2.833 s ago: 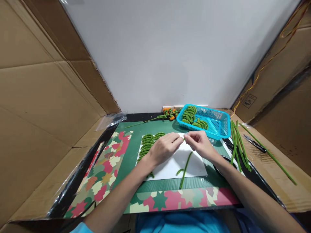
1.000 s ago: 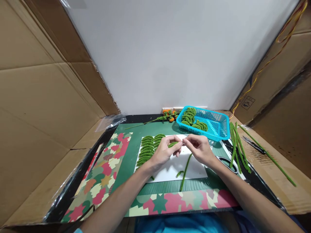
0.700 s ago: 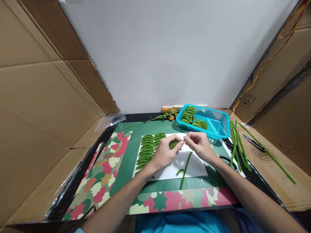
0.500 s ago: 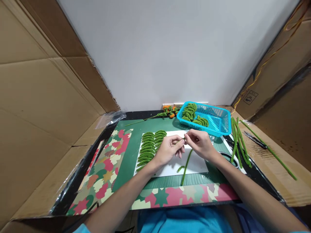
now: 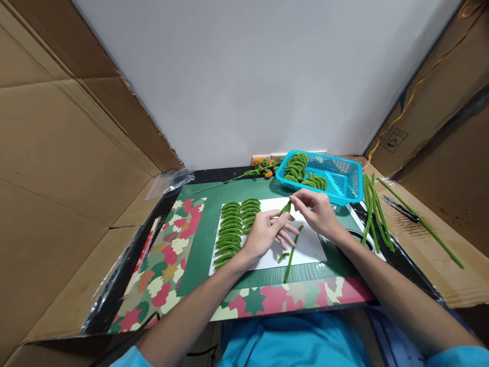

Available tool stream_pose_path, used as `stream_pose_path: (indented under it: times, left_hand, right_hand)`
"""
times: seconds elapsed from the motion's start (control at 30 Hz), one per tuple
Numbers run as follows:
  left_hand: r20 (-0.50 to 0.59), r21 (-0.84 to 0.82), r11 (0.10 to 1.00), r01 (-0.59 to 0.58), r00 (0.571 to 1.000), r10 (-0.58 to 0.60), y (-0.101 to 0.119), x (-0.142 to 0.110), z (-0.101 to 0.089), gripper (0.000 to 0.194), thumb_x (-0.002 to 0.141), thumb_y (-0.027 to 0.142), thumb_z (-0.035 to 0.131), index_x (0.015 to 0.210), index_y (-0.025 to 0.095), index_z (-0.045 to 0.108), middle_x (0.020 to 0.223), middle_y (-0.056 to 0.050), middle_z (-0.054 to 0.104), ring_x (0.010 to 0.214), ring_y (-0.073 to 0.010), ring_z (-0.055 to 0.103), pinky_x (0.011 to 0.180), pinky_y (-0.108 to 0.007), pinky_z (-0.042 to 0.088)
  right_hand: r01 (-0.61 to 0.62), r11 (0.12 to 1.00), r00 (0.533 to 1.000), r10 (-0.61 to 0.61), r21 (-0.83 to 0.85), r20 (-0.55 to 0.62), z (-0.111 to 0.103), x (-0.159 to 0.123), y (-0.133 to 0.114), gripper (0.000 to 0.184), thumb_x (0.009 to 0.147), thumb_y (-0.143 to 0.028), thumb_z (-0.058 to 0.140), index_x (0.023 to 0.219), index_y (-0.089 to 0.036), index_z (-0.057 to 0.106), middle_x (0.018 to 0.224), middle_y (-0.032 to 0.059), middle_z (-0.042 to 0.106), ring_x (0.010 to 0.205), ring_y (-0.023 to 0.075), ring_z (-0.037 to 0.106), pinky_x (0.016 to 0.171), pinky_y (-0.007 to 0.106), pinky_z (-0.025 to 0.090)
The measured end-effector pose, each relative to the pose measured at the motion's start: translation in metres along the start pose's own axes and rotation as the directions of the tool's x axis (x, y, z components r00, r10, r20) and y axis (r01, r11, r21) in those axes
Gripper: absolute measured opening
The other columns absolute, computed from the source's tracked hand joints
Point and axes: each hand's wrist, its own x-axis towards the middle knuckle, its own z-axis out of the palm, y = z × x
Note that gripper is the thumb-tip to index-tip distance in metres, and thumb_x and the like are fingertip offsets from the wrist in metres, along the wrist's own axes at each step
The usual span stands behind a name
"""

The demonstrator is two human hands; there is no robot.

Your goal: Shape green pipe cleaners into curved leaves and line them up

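A small green pipe-cleaner leaf [image 5: 285, 208] is held between both hands above a white sheet [image 5: 263, 262]. My left hand [image 5: 267, 233] pinches its lower end with thumb and forefinger, the other fingers spread. My right hand [image 5: 316, 210] pinches its upper tip, fingertips closed. On the sheet's left part lie two columns of curved green pipe-cleaner leaves [image 5: 230, 232], the right column partly behind my left hand. Below my hands rest a straight green pipe cleaner [image 5: 291, 262] and a short bent piece [image 5: 283, 257].
At the back, a blue basket [image 5: 344, 198] holds several green leaves [image 5: 297, 165]. Orange flowers on a green stem [image 5: 268, 174] lie beside it. On the right are long green pipe cleaners [image 5: 376, 214] and scissors [image 5: 401, 209]. A dark round-rimmed object sits partly under my right forearm. Cardboard walls [image 5: 49, 168] flank the table.
The leaf has turned more upright between my hands, my right fingertips rising to its upper tip. My left hand's lower fingers have spread apart. The head view has shifted slightly.
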Motion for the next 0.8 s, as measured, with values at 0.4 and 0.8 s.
stream_pose_path:
  times: [0.4, 0.8]
  left_hand:
    - [-0.14, 0.027, 0.999, 0.036, 0.99, -0.032, -0.014, 0.001, 0.007, 0.054, 0.078, 0.061, 0.085, 0.08, 0.009, 0.072, 0.093, -0.02, 0.084, 0.047, -0.0176, 0.073, 0.039, -0.022, 0.052]
    - [-0.132, -0.027, 0.998, 0.051, 0.99, -0.054, -0.022, 0.001, 0.012, 0.063, 0.084, 0.071, 0.076, 0.08, 0.008, 0.074, 0.082, -0.02, 0.083, 0.038, -0.0129, 0.065, 0.031, -0.018, 0.04]
  right_hand:
    - [-0.066, 0.998, 0.998, 0.066, -0.019, -0.01, 0.02, -0.008, 0.013, 0.029, 0.093, -0.044, 0.075, 0.083, -0.019, 0.085, 0.081, 0.0096, 0.084, 0.065, 0.0225, 0.076, 0.062, 0.031, 0.058]
    - [-0.258, 0.907, 0.964, 0.262, 0.333, 0.032, 0.017, -0.003, 0.006, 0.043, 0.081, -0.056, 0.086, 0.092, -0.015, 0.085, 0.088, 0.0136, 0.085, 0.078, 0.0286, 0.082, 0.066, 0.035, 0.066]
